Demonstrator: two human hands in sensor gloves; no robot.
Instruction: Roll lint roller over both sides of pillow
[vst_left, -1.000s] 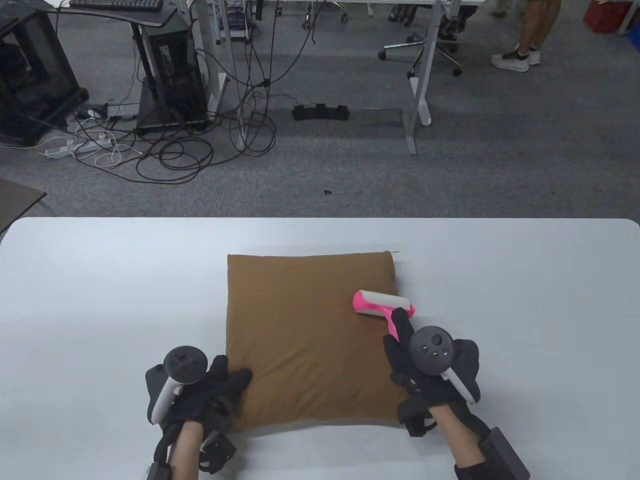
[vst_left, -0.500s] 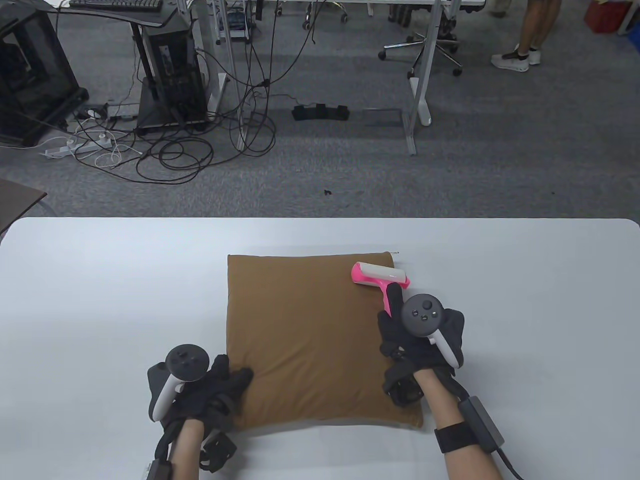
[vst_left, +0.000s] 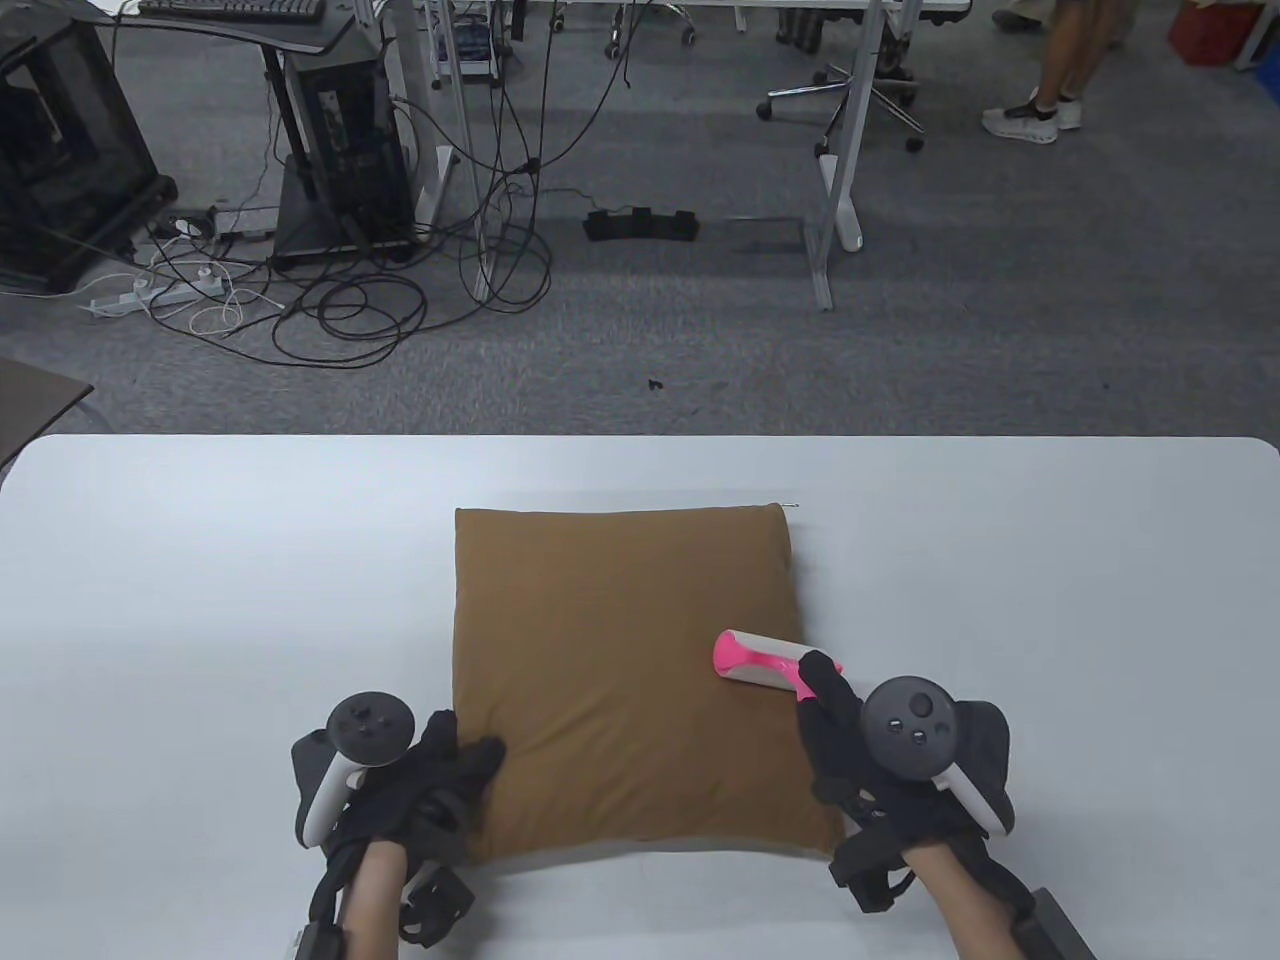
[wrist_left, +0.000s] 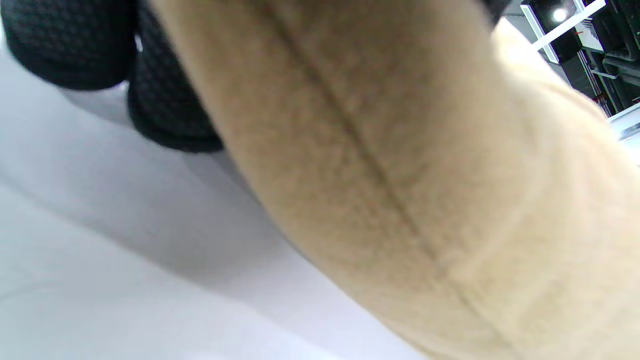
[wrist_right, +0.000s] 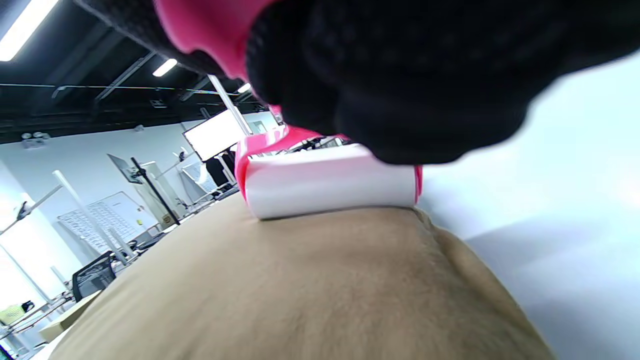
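A brown pillow (vst_left: 620, 680) lies flat on the white table (vst_left: 200, 580). My right hand (vst_left: 860, 750) grips the pink handle of a lint roller (vst_left: 765, 665), whose white roll rests on the pillow near its right edge. In the right wrist view the roll (wrist_right: 330, 187) sits on the brown fabric (wrist_right: 300, 290) under my gloved fingers (wrist_right: 425, 90). My left hand (vst_left: 430, 790) rests on the pillow's near left corner, fingers on top of the fabric. The left wrist view shows the pillow's seam (wrist_left: 380, 165) close up with fingertips (wrist_left: 170, 120) beside it on the table.
The table's far edge (vst_left: 640, 437) runs across the middle of the table view. Beyond it lie grey carpet, tangled cables (vst_left: 350, 300), computer towers (vst_left: 345, 150), desk legs (vst_left: 835, 200) and a standing person's feet (vst_left: 1035, 115).
My right hand first pushed the roller up to the pillow's far right corner, then drew it back toward me along the right edge. My left hand stayed on the near left corner.
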